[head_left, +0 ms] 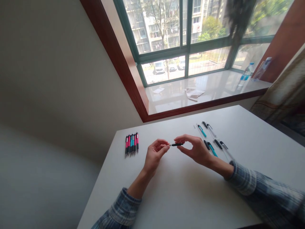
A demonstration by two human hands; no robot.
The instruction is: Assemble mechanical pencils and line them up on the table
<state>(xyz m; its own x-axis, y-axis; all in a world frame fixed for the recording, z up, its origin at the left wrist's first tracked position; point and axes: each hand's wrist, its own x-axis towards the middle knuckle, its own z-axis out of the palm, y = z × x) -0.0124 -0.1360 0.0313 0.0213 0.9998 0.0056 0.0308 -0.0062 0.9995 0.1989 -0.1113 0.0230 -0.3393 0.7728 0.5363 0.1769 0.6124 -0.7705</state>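
Observation:
Above the middle of the white table [171,190], my right hand [196,149] pinches a black pen grip section [177,144] between thumb and fingers. My left hand [154,156] has its thumb and forefinger closed on a small pale pen tip [170,145] at the left end of that black part. Whether the two pieces are joined cannot be made out. Just beyond my right wrist lie loose pen parts: a teal barrel [212,149], a black grip [217,144], a clear barrel with a black clip [224,145] and others.
A row of several pink, teal and black pens [132,143] lies at the table's left. More parts, including a teal barrel [202,130], lie toward the back right. Behind the table, a windowsill [171,100] holds a cloth [194,93] and bottles [247,71].

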